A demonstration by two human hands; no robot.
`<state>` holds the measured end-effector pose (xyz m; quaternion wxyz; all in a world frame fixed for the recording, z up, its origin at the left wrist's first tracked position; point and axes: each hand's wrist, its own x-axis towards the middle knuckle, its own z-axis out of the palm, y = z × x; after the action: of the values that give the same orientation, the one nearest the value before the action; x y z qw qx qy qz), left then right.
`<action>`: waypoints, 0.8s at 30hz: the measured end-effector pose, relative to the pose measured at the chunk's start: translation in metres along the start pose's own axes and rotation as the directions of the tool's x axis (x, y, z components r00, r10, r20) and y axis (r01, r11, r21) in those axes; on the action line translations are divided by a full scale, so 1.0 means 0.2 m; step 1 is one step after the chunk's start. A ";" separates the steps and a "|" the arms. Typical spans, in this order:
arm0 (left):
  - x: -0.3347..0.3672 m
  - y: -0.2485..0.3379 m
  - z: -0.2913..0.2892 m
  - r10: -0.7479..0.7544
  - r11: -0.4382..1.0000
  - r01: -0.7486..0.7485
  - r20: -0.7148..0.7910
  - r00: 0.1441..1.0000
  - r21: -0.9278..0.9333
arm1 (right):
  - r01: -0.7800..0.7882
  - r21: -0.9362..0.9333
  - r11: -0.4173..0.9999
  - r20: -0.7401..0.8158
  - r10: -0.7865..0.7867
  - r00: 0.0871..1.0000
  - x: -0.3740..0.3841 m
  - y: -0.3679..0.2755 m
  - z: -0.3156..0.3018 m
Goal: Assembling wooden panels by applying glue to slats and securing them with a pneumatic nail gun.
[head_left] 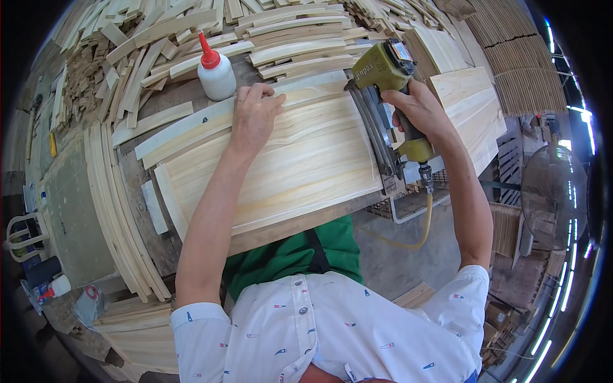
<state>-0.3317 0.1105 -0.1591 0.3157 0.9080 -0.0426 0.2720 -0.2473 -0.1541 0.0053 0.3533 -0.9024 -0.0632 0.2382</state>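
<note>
A pale wooden panel (287, 166) lies on the workbench in front of me, with thin wooden strips (185, 136) along its far edge. My left hand (254, 118) reaches across the panel, its fingers curled and pressed onto a strip at that edge. In my right hand (421, 112) is the grip of an olive-green pneumatic nail gun (382, 66). The gun's long dark magazine lies along the panel's right end. A yellowish air hose (428, 220) hangs from its handle. Just beyond my left hand stands a white glue bottle (217, 78) with a red nozzle.
Loose wooden strips (300, 38) are heaped across the far side. More panels (469, 105) are stacked at the right, beside a standing fan (554, 191). Long battens (115, 204) lie at the left, next to a greenish board (76, 210). A wire basket (408, 203) sits below the bench edge.
</note>
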 end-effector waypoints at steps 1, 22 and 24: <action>0.00 0.00 0.01 -0.004 1.000 0.004 0.010 1.000 0.005 | -0.009 -0.007 1.000 0.001 0.009 1.000 0.00 0.01 0.00; -0.57 -0.42 -1.13 -0.598 0.799 0.600 -0.151 0.787 -0.035 | 0.171 0.085 0.982 0.167 -0.183 0.969 -0.38 -0.36 0.40; -0.62 -0.45 -1.12 -0.557 0.830 0.555 -0.111 0.823 -0.057 | 0.201 0.071 0.977 0.254 -0.213 0.944 -0.34 -0.48 0.54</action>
<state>-0.5201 0.3039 -0.1265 0.3931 0.8591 0.2401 0.2230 -0.3532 -0.0361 0.0269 0.3849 -0.8437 -0.1981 0.3175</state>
